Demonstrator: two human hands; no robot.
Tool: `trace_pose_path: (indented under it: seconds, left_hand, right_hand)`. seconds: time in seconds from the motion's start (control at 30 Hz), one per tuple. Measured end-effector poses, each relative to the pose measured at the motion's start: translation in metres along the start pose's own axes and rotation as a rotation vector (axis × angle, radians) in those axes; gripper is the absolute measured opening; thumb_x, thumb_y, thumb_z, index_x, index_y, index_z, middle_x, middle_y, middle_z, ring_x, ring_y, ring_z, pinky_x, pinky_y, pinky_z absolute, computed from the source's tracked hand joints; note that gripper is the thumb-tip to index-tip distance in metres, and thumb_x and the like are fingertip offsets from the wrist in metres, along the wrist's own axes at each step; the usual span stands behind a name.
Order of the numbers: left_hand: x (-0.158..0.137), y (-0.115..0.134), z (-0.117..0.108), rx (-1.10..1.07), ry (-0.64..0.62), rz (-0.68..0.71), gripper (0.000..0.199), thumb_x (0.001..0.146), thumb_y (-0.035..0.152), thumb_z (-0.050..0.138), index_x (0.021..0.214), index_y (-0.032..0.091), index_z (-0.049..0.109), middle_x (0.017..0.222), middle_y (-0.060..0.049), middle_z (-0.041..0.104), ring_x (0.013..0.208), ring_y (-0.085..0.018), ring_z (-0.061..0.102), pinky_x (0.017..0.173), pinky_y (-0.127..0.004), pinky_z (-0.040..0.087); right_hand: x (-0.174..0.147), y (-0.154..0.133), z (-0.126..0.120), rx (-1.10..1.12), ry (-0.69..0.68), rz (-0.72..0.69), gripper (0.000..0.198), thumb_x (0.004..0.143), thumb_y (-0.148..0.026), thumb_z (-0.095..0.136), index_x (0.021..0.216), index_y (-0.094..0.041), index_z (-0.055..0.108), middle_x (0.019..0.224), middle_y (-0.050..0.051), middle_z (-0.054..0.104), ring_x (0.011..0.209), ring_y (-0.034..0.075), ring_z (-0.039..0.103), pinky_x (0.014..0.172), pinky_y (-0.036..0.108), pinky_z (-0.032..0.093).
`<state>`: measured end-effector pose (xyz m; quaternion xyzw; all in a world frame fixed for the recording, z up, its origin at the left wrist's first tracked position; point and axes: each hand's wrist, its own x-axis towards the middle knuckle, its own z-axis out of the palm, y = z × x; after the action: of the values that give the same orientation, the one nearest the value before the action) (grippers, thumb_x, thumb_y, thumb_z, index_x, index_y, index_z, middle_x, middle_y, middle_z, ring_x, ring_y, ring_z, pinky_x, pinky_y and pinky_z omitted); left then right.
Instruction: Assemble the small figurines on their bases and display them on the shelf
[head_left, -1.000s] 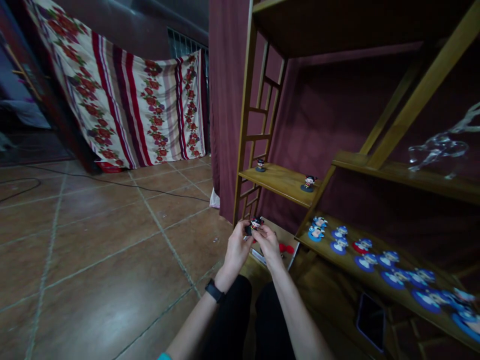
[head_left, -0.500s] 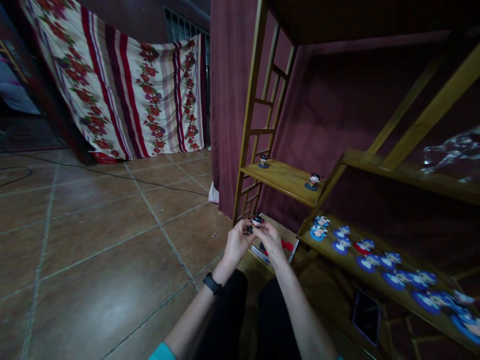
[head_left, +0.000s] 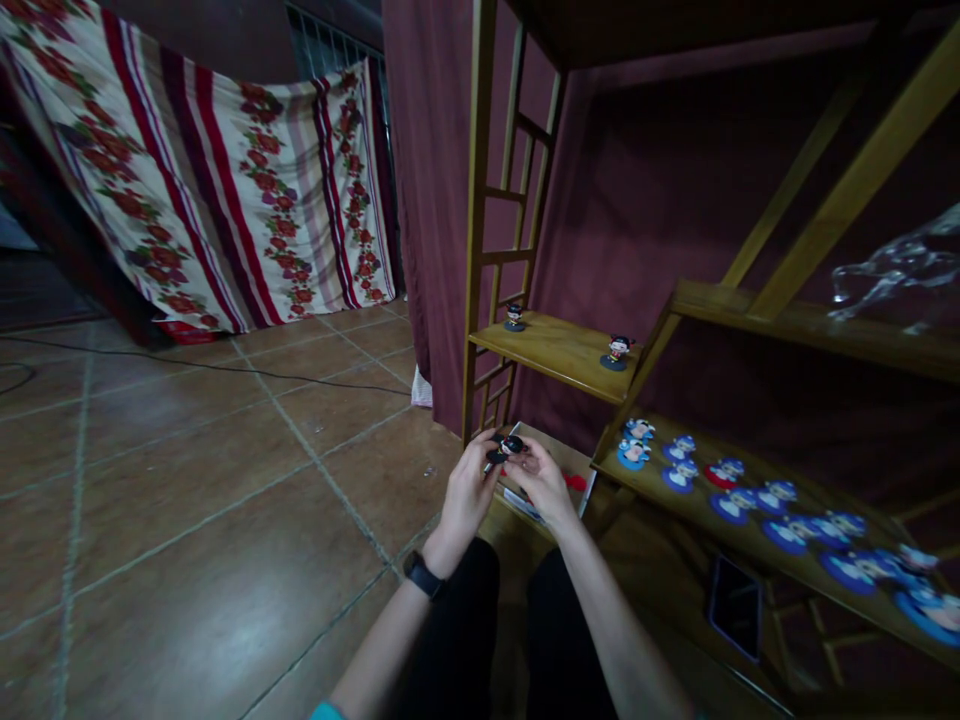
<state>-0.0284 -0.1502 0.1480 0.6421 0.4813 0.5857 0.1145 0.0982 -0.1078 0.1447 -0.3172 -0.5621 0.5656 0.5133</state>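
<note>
Black-haired figurine (head_left: 508, 450), tilted sideways, head (head_left: 514, 443) rightward, base (head_left: 495, 456) leftward, pinched by left hand (head_left: 468, 486) and right hand (head_left: 543, 484)

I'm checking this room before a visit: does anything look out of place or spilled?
One red-based figurine stands out on the shelf among bluish-based figurines. Small unidentifiable scraps lie on the tiled floor. The held figurine is too small to judge for damage.

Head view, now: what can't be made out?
Held figurine: head view, partly covered by the left hand and right hand.
Contents of the box: head view, partly behind both hands.
Clear ornament: head view, cut off by the right edge.
Fine details of the blue figurines: head view, blurred and too small.
</note>
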Motion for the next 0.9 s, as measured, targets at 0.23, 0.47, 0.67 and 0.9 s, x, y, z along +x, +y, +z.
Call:
trace_pose_path:
  seconds: [0.23, 0.47, 0.67, 0.9]
  left_hand:
    - [-0.009, 0.008, -0.006, 0.058, -0.051, 0.085, 0.024, 0.082, 0.013, 0.048, 0.104, 0.022, 0.055, 0.129, -0.01, 0.051, 0.12, -0.02, 0.047, 0.102, -0.039, 0.035]
    - [-0.006, 0.014, 0.0, -0.241, 0.046, -0.125, 0.021, 0.074, 0.02, 0.063, 0.094, 0.019, 0.058, 0.12, -0.01, 0.057, 0.107, -0.021, 0.056, 0.089, -0.035, 0.045]
    - [0.0, 0.015, -0.003, -0.82, 0.112, -0.458, 0.034, 0.061, 0.018, 0.075, 0.09, 0.016, 0.057, 0.094, -0.005, 0.066, 0.084, -0.015, 0.063, 0.08, -0.03, 0.048]
    - [-0.005, 0.01, -0.016, -1.139, 0.019, -0.545, 0.029, 0.066, 0.015, 0.072, 0.092, 0.018, 0.06, 0.096, -0.003, 0.066, 0.084, -0.011, 0.063, 0.084, -0.026, 0.047]
  right_hand:
    - [-0.01, -0.005, 0.005, -0.075, 0.005, -0.127, 0.031, 0.068, -0.03, 0.066, 0.097, -0.024, 0.059, 0.099, 0.001, 0.063, 0.092, 0.017, 0.059, 0.085, 0.031, 0.047]
    - [-0.013, -0.017, 0.005, -0.078, 0.006, -0.104, 0.032, 0.069, -0.034, 0.065, 0.098, -0.022, 0.059, 0.093, 0.003, 0.066, 0.086, 0.018, 0.061, 0.081, 0.032, 0.049]
    - [-0.022, -0.033, 0.009, -0.03, -0.029, -0.037, 0.029, 0.075, -0.036, 0.06, 0.101, -0.022, 0.058, 0.082, 0.002, 0.068, 0.078, 0.018, 0.064, 0.077, 0.032, 0.051]
    - [-0.03, -0.048, 0.019, -0.191, -0.035, -0.252, 0.025, 0.081, -0.034, 0.053, 0.101, -0.022, 0.06, 0.107, 0.007, 0.061, 0.091, 0.018, 0.06, 0.081, 0.033, 0.05]
